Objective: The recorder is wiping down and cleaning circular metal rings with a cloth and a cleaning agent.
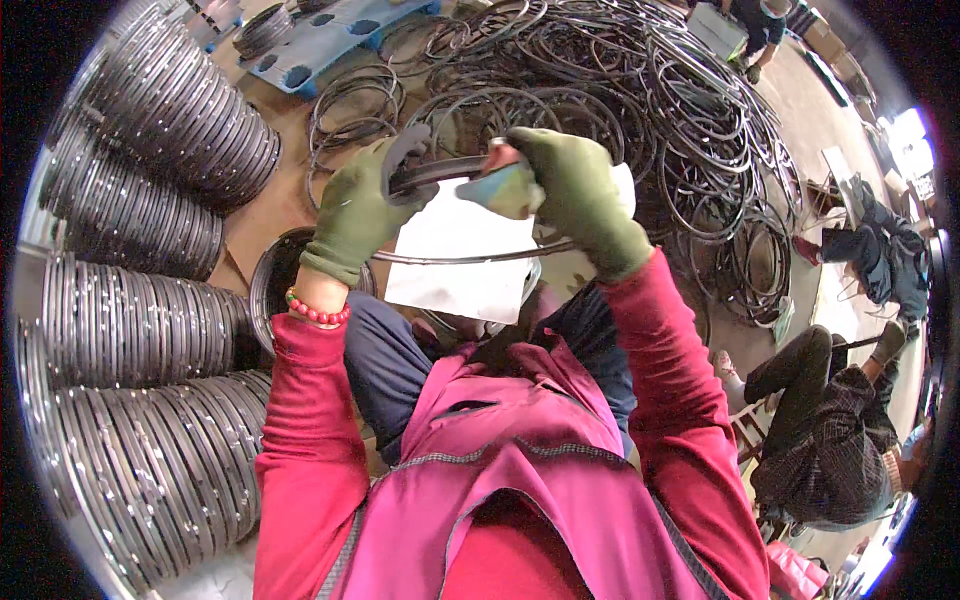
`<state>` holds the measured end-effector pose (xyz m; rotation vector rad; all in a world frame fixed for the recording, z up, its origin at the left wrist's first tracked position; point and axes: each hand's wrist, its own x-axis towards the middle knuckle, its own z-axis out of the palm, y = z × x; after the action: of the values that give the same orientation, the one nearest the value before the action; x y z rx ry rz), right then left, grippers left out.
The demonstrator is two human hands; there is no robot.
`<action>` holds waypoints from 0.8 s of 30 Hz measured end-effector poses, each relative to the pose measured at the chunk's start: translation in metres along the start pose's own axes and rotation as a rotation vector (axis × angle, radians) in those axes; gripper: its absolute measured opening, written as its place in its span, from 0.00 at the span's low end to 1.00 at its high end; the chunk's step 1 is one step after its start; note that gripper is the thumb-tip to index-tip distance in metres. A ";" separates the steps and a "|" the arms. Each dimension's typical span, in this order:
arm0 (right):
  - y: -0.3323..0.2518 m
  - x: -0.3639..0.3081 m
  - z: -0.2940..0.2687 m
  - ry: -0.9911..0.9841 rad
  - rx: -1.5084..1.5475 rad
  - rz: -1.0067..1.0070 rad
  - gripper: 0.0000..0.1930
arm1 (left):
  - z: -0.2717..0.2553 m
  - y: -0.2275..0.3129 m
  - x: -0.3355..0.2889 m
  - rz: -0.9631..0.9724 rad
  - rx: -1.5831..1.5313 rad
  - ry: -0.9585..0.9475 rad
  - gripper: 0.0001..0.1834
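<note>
My left hand, in a green glove with dark fingers, is closed round a black wheel rim held up over my lap. The rim's near side curves below both hands. My right hand, also gloved in green, is closed on a multicoloured wad that looks like cloth, pressed against the rim's far side. Its fingers are slightly blurred. Beneath the rim a white sheet lies in front of my knees.
Stacks of black rims line the left. A large loose heap of rims fills the far side and far right. A blue plastic pallet lies far left. One person sits at the right; another is at the far right.
</note>
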<state>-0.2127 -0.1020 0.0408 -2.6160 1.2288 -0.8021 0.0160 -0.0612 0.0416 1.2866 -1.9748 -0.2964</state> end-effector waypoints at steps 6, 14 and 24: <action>-0.039 0.016 0.021 -0.009 -0.107 -0.035 0.09 | 0.014 -0.004 0.000 -0.161 0.124 -0.032 0.16; 0.068 -0.045 0.040 0.018 1.211 0.165 0.24 | 0.000 -0.056 -0.014 -0.200 0.046 0.040 0.20; -0.030 0.001 0.010 -0.050 -0.066 0.039 0.17 | 0.026 0.005 0.003 -0.012 0.287 0.004 0.19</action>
<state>-0.1872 -0.0843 0.0429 -2.6378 1.3098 -0.6969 -0.0064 -0.0663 0.0276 1.4755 -2.0612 -0.0148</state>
